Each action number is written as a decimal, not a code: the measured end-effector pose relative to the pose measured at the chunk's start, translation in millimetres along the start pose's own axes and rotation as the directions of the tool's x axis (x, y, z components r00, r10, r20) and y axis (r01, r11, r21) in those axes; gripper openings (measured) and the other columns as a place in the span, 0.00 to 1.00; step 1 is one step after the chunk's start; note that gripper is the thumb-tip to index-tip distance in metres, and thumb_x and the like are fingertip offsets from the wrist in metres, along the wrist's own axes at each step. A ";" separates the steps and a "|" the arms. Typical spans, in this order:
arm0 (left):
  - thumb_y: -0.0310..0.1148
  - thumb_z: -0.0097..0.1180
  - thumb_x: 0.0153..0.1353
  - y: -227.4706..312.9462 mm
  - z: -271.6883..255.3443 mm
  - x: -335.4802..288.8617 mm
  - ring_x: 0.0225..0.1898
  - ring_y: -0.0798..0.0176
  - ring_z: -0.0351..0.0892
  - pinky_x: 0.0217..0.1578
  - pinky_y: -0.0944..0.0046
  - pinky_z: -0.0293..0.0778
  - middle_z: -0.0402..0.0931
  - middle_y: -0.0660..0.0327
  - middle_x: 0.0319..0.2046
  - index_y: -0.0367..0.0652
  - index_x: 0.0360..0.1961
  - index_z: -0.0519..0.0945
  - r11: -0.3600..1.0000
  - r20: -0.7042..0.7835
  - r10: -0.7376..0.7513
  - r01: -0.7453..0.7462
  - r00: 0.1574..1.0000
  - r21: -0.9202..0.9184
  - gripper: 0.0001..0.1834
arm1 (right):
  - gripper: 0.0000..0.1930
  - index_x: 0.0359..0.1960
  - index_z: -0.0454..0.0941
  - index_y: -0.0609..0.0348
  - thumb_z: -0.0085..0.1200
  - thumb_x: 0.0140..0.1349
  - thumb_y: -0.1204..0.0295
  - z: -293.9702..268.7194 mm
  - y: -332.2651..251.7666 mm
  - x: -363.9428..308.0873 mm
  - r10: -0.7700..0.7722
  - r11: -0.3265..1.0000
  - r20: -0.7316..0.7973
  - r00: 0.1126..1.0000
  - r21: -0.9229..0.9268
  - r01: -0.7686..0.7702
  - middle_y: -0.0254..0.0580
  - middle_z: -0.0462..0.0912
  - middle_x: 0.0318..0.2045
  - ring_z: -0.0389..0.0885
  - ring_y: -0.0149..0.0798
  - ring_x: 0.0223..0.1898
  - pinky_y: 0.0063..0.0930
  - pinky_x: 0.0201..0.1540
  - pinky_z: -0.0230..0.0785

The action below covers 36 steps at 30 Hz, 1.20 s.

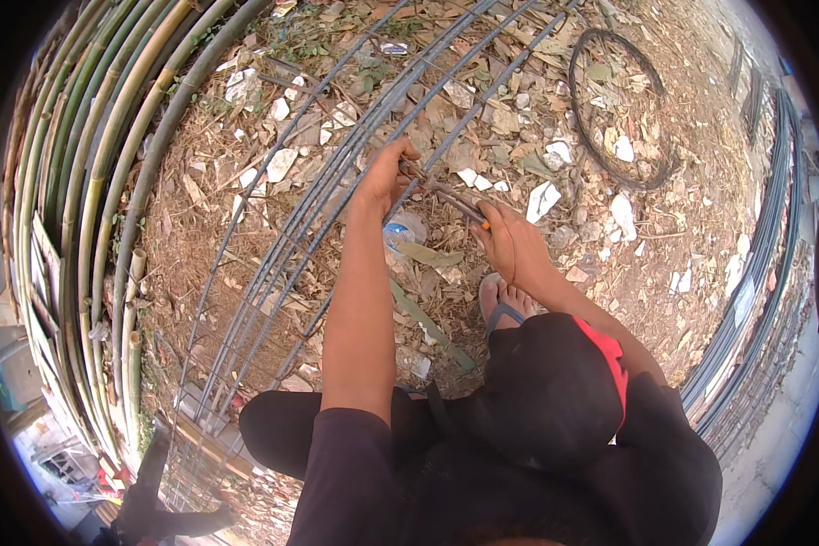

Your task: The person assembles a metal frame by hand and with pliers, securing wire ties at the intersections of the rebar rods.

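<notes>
Long thin steel rebars (293, 218), joined by crosswise stirrups into a narrow cage, slant from the lower left to the top. My left hand (384, 180) is closed around the cage's bars near the middle, its fingers curled and partly hidden. In my right hand (511, 244) are pliers (455, 200) with orange on the handle, gripped to the right of the cage. Their jaws reach the outer bar beside my left fingers. Whether a tie wire sits in the jaws is too small to tell.
Bamboo poles (109, 173) lie along the left. A coil of dark wire (577, 109) rests at the upper right, and more rebars (763, 246) run beside a wall at the far right. Dry leaves, white shards (542, 202) and a clear plastic cup (400, 235) litter the ground.
</notes>
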State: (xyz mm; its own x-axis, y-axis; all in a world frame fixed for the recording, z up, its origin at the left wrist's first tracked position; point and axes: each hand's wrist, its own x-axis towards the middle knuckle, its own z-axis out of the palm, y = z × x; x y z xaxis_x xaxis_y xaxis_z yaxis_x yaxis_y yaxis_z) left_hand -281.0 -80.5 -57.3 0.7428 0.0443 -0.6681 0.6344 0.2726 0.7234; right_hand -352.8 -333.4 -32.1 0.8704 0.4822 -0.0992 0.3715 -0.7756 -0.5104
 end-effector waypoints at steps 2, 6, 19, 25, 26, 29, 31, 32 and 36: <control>0.46 0.53 0.61 1.5 2.2 7.2 0.37 0.61 0.69 0.40 0.55 0.75 0.71 0.59 0.37 0.42 0.36 0.80 1.000 0.020 -0.031 0.031 0.999 0.004 0.17 | 0.22 0.58 0.71 0.62 0.56 0.66 0.66 -6.2 6.8 4.1 -0.008 0.999 -0.010 1.000 -0.041 0.008 0.53 0.80 0.42 0.83 0.57 0.41 0.48 0.41 0.77; 0.46 0.51 0.63 2.5 13.8 6.7 0.38 0.60 0.72 0.41 0.52 0.77 0.72 0.58 0.35 0.40 0.39 0.80 0.999 0.024 0.009 -0.010 1.000 0.037 0.18 | 0.19 0.55 0.72 0.63 0.57 0.65 0.67 -16.8 15.3 8.3 -0.009 1.000 -0.062 0.998 -0.031 0.007 0.55 0.80 0.40 0.83 0.59 0.40 0.49 0.42 0.77; 0.44 0.55 0.60 -4.0 0.7 17.5 0.34 0.57 0.74 0.36 0.52 0.78 0.71 0.57 0.33 0.40 0.36 0.76 0.997 0.076 0.027 -0.021 0.997 -0.072 0.16 | 0.14 0.45 0.72 0.57 0.60 0.60 0.69 30.3 52.2 40.1 -0.046 0.998 -0.073 0.996 0.034 0.049 0.51 0.80 0.35 0.81 0.56 0.38 0.45 0.40 0.73; 0.43 0.56 0.59 -8.6 -2.3 15.6 0.34 0.60 0.74 0.37 0.56 0.75 0.74 0.59 0.32 0.41 0.37 0.78 0.993 0.072 0.019 -0.010 0.997 -0.122 0.15 | 0.16 0.41 0.74 0.61 0.64 0.62 0.63 13.0 17.7 12.7 -0.012 0.974 -0.049 0.999 0.226 0.023 0.49 0.80 0.26 0.80 0.53 0.26 0.43 0.30 0.73; 0.43 0.56 0.59 -8.9 -2.5 18.7 0.34 0.60 0.74 0.37 0.56 0.75 0.74 0.59 0.32 0.41 0.37 0.78 0.992 0.074 0.024 -0.014 0.997 -0.123 0.15 | 0.17 0.40 0.74 0.62 0.66 0.62 0.62 5.9 9.4 8.6 0.053 0.938 0.034 0.998 0.340 -0.062 0.48 0.79 0.23 0.79 0.50 0.22 0.41 0.27 0.72; 0.43 0.57 0.58 -13.1 -3.4 26.6 0.33 0.62 0.74 0.38 0.61 0.72 0.75 0.62 0.30 0.42 0.36 0.79 0.999 0.050 0.048 -0.047 0.998 -0.008 0.15 | 0.20 0.38 0.73 0.67 0.71 0.57 0.66 -12.3 0.7 10.3 0.070 0.612 0.467 0.882 0.678 -0.407 0.42 0.76 0.19 0.76 0.36 0.19 0.35 0.24 0.72; 0.43 0.57 0.57 -14.2 -4.1 29.1 0.32 0.64 0.74 0.39 0.65 0.68 0.75 0.63 0.28 0.42 0.34 0.79 0.997 0.031 0.051 -0.049 0.998 -0.066 0.14 | 0.20 0.39 0.72 0.68 0.72 0.53 0.72 -21.9 1.9 13.3 -0.037 0.176 0.751 0.659 0.654 -0.736 0.41 0.77 0.21 0.76 0.32 0.18 0.29 0.22 0.70; 0.43 0.57 0.57 -13.8 -3.3 29.8 0.32 0.64 0.74 0.39 0.65 0.68 0.75 0.63 0.28 0.42 0.34 0.79 0.996 0.035 0.053 -0.051 0.998 -0.067 0.14 | 0.20 0.39 0.72 0.68 0.72 0.53 0.72 -25.0 1.8 11.6 -0.034 0.177 0.750 0.661 0.655 -0.734 0.41 0.77 0.21 0.76 0.32 0.18 0.29 0.22 0.70; 0.42 0.58 0.57 -13.0 -0.5 17.3 0.30 0.64 0.74 0.36 0.61 0.73 0.74 0.62 0.27 0.44 0.32 0.78 0.994 0.021 0.050 -0.048 0.999 -0.096 0.12 | 0.21 0.51 0.72 0.65 0.64 0.60 0.69 -33.3 -3.9 -3.9 0.132 0.972 0.057 0.990 0.189 -0.141 0.45 0.82 0.31 0.83 0.48 0.29 0.42 0.35 0.76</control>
State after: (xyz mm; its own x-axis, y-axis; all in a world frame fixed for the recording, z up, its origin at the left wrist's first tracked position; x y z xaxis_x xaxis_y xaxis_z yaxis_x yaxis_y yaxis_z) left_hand -276.5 -82.8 -78.3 0.7780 0.0376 -0.6271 0.5745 0.3616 0.7343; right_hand -346.9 -345.8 -1.2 0.8920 0.3981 -0.2143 0.1777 -0.7446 -0.6434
